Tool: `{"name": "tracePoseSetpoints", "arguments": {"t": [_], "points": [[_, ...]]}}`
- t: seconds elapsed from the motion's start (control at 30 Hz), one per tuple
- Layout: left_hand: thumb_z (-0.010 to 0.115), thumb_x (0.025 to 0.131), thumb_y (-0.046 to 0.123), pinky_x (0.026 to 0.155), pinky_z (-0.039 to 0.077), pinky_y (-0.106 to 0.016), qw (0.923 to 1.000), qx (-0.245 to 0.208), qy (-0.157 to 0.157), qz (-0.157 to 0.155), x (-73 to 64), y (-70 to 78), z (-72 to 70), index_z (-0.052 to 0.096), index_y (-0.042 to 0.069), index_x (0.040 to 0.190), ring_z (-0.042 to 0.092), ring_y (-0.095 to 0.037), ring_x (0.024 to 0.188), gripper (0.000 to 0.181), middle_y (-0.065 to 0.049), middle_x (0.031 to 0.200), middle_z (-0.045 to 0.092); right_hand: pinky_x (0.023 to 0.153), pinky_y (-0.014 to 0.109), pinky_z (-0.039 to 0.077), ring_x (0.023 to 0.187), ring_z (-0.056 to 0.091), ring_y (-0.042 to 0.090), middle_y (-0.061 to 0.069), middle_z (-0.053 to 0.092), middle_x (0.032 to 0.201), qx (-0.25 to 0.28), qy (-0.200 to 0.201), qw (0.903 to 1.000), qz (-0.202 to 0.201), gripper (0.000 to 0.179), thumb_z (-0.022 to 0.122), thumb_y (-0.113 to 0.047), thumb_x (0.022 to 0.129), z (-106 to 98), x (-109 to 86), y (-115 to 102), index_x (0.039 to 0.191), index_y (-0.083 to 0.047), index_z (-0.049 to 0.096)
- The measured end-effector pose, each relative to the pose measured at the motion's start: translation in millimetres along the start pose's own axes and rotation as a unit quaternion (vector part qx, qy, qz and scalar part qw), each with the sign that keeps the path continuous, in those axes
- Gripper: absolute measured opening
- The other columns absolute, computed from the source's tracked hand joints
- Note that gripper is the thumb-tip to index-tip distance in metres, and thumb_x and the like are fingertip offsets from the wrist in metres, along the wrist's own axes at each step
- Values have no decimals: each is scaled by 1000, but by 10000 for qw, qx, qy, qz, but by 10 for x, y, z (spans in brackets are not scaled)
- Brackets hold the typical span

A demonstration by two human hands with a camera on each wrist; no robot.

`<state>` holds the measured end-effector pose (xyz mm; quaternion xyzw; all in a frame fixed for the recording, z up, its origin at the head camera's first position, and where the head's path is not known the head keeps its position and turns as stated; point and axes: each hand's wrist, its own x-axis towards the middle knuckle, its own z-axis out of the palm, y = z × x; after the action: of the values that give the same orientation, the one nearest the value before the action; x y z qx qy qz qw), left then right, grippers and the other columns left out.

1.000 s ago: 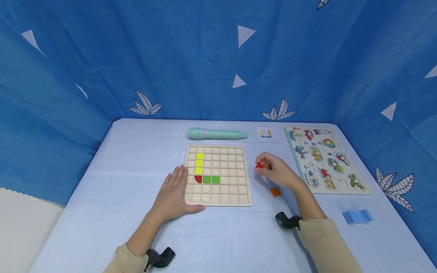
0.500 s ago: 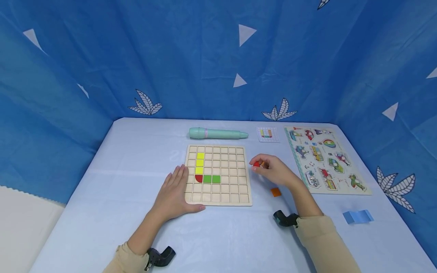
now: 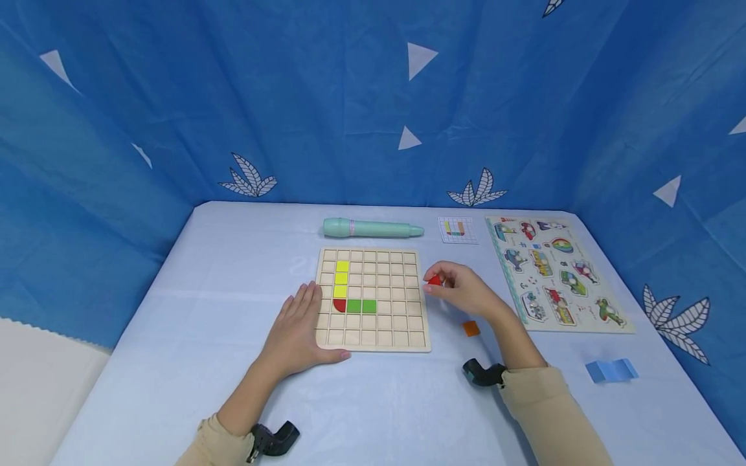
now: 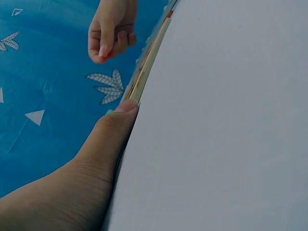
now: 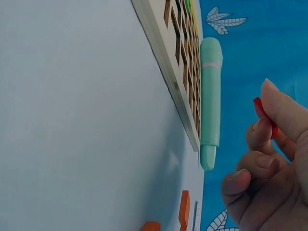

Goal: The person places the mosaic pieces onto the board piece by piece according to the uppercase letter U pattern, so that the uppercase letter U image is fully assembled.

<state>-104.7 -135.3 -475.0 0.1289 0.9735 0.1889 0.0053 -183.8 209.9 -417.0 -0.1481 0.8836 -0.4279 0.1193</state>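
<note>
My right hand point(image 3: 463, 287), raised just right of the wooden grid board point(image 3: 402, 327), pinches a small red tile point(image 5: 266, 118) between thumb and fingers. In the right wrist view its other fingers curl loosely below. My left hand point(image 3: 297, 333) rests flat at the board's left edge, its thumb along the front left corner. Three yellow tiles point(image 3: 341, 278) stand in a column on the grid. Below them sits a red rounded tile point(image 3: 340, 305), with two green tiles point(image 3: 361, 306) to its right. An orange tile point(image 3: 471, 328) lies on the table below my right hand.
Behind the board lies a mint-green pen-shaped thing point(image 3: 373, 228), beside a small pattern card point(image 3: 458, 230). A picture puzzle board point(image 3: 609, 320) lies at the right, with a folded blue piece point(image 3: 612, 370) nearer me. The right wrist view shows a second orange tile point(image 5: 185, 209).
My right hand has moved a little left towards the board with the red tile pinched in it. My left hand and the tiles on the grid stay put.
</note>
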Motion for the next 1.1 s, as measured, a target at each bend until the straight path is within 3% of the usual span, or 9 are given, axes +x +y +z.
{"name": "tracePoseSetpoints", "arguments": {"t": [0.2,0.37,0.53,0.83,1.1], "points": [[66,61,87,124,14,-56,10000,-39,-5,-11,-8,2,-3,16,1,158,8,-31,156,139,-14,167,12,56,26,40,73,51,23,4,61,86,-152,-20,9999,-20,20,71,-26,92,40,11,-44,109,-16,72],[66,61,87,124,14,-55,10000,-41,-9,6,-11,1,-9,16,1,158,8,-32,156,139,-14,167,12,56,26,40,76,51,23,5,65,99,-122,-79,9999,23,28,67,-25,95,50,15,-56,120,-12,70],[66,61,87,124,14,-55,10000,-9,-1,11,-3,-8,-1,16,1,158,8,-31,156,139,-14,167,12,57,26,43,80,53,23,3,67,107,-289,-196,9993,150,32,64,-26,97,68,22,-60,127,-17,68],[64,60,89,124,13,-54,10000,35,-6,-13,4,-18,12,15,2,158,8,-31,156,140,-14,167,11,60,28,42,78,53,24,2,64,103,-240,-275,9993,75,29,69,-22,94,90,31,-71,122,-16,67],[64,60,90,124,13,-54,10000,41,-22,-7,3,-21,14,15,2,158,7,-30,156,141,-14,167,11,62,29,43,80,52,24,4,61,107,-265,-390,9989,-27,30,63,-19,98,94,25,-72,127,-17,63]]}}
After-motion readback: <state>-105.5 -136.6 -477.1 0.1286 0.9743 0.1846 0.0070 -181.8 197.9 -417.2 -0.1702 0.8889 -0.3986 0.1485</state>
